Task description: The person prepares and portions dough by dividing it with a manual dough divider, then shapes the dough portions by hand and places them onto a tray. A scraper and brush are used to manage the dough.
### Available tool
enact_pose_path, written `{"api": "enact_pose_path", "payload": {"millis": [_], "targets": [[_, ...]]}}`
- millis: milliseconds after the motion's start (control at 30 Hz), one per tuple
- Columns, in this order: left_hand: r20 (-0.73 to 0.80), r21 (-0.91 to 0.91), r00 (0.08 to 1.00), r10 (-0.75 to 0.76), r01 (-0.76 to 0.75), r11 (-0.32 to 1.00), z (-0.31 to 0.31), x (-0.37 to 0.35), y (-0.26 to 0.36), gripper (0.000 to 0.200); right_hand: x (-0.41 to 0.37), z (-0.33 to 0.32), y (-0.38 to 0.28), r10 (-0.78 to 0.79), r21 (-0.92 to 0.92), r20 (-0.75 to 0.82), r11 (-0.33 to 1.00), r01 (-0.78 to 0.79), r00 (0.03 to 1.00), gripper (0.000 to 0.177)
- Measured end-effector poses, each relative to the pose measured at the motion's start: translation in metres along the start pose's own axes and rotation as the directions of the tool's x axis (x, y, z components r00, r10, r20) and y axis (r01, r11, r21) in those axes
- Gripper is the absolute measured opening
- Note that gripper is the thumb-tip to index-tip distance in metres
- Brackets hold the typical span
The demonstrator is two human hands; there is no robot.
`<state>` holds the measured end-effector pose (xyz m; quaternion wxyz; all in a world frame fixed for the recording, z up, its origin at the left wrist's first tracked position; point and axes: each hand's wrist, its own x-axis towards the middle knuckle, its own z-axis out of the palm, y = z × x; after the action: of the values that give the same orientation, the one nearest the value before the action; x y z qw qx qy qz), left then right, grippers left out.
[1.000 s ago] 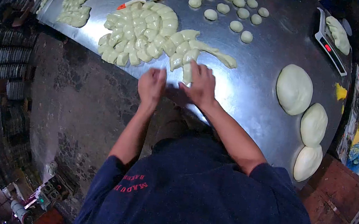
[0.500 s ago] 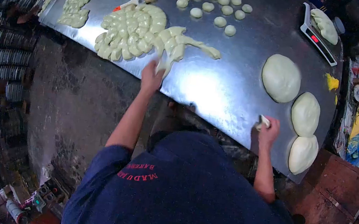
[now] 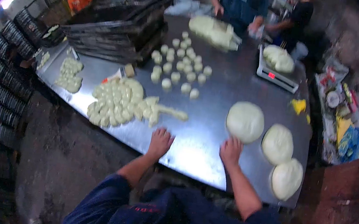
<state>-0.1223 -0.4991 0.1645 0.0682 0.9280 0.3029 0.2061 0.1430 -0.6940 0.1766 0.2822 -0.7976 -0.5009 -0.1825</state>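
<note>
My left hand [image 3: 161, 142] is over the near part of the metal table, its fingers curled down and their undersides hidden. Just beyond it lies a mass of cut, glossy dough pieces [image 3: 117, 103], with a thin dough tail [image 3: 172, 112] stretching right. My right hand [image 3: 230, 151] is closed, knuckles up, right at the near edge of a large round of dough [image 3: 245, 122]; whatever its fingers may hold is hidden. Two more dough rounds, one [image 3: 277, 144] beside it and another [image 3: 287, 179] nearer me, sit at the table's right.
Many small dough balls [image 3: 175, 76] dot the middle of the metal table [image 3: 202, 144]. Behind the cut dough are stacked dark trays [image 3: 113, 31]. A scale [image 3: 277, 78] carries dough at the back right. Across the table stands a person [image 3: 238, 6] near a long dough slab [image 3: 213, 31].
The view has tilted up, showing the far side and other people. My left hand has come away from the stretched dough; my right hand has moved left to the large round, its pale item no longer visible.
</note>
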Motion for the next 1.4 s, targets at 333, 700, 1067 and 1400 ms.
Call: {"api": "enact_pose_path", "payload": {"millis": [333, 700, 1067, 1400], "targets": [[0.213, 0.129, 0.962, 0.171, -0.201, 0.971, 0.039, 0.036, 0.038, 0.021, -0.01, 0.083, -0.053, -0.097, -0.091, 0.147, 0.99, 0.111, 0.984, 0.011], [0.188, -0.001, 0.979, 0.082, -0.084, 0.997, 0.014, -0.004, 0.058, 0.028, -0.022, 0.049, -0.101, -0.163, 0.256, 0.17, 0.96, 0.117, 0.972, 0.011], [0.086, -0.149, 0.984, 0.158, -0.144, 0.978, 0.009, -0.046, 0.049, 0.017, -0.043, 0.024, -0.131, -0.19, 0.365, 0.122, 0.921, 0.134, 0.974, 0.01], [-0.036, -0.244, 0.994, 0.108, -0.113, 0.963, -0.015, -0.08, 0.044, 0.022, -0.057, -0.002, -0.127, -0.234, 0.413, 0.175, 0.899, 0.145, 0.956, 0.014]]}}
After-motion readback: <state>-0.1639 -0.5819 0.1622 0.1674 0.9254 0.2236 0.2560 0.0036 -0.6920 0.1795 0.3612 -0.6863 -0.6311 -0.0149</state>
